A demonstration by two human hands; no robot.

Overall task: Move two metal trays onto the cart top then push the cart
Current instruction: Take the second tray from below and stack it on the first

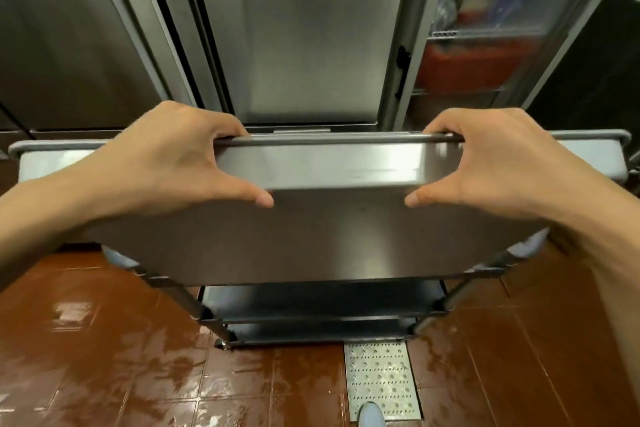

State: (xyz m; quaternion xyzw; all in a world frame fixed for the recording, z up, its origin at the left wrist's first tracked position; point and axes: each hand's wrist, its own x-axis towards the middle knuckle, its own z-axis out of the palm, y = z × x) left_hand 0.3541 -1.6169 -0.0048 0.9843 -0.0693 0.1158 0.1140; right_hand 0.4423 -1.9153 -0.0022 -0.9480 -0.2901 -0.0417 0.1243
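Left hand (166, 159) and right hand (491, 163) each clamp the near rim of a tray (311, 218), fingers over the lip and thumbs under, holding it tilted above the cart (588, 149) top, probably to carry it level onto the top.

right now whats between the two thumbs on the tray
Only bare metal: the tray wall runs unbroken from the left hand thumb to the right hand thumb in the head view.
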